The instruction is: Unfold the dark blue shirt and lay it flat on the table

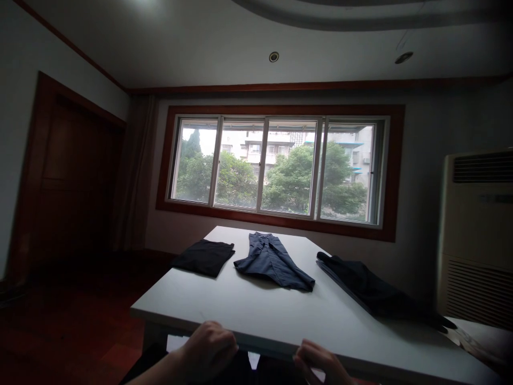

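Dark-stained timber door (68, 171) occupies the left of the frame, with a pleated beige curtain (134, 176) hanging just beside it. A recessed ceiling downlight (273, 56) sits at upper centre. Below it, a four-pane sliding window (276, 166) in a reddish-brown timber frame spans the far wall and shows trees and an apartment block outside.

A white rectangular table (240, 305) extends from the lower centre of the frame towards the window, its far end well short of the wall. Its top is smooth and matte. Three garments lie apart on it. At the left is a flat-folded black garment (204, 256), of a soft matte fabric. At the centre is a slate-blue button-front shirt (274, 262), laid lengthwise and partly folded. At the right is a long, dark folded garment (360, 283), which hangs over the table's right edge.

The left hand (206, 350) is at the near edge of the table, left of centre, with its fingers curled and its back upward. The right hand (320, 363) is at the same edge, right of centre, also curled. Both hands touch the edge; whether either one grips it cannot be determined. Neither holds a garment.

A cream floor-standing air conditioner (476, 235) with louvred vents stands at the far right; the marking on its panel is too dark to read.
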### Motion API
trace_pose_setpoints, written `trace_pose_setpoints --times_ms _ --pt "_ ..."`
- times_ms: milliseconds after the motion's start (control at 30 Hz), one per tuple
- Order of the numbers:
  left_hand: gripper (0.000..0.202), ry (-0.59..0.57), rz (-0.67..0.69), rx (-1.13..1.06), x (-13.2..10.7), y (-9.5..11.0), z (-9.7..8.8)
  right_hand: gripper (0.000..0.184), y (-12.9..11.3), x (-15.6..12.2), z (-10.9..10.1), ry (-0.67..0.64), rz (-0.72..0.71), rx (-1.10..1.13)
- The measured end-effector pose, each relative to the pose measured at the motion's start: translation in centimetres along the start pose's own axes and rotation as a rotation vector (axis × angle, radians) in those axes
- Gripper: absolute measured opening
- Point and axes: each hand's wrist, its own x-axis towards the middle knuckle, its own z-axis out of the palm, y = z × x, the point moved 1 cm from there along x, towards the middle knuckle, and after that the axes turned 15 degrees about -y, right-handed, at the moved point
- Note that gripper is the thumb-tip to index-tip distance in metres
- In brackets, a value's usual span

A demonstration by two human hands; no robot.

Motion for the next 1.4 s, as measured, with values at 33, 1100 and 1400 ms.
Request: trace_pose_setpoints --times_ms 33,1100,1400 --pt "0.027 0.070 0.025 0.051 1.1 -0.2 -1.3 0.032 0.2 1.5 -1.3 0.042 -0.055 -0.024" --pt "0.031 0.026 -0.227 0.357 19.3 -10.9 -6.4 0.021 9.8 19.0 -7.4 -0.158 0.300 -0.290" --pt "0.037 0.028 -0.273 0.331 27.2 -14.0 -9.7 0.025 14.4 26.4 -13.5 -0.376 0.275 -0.128"
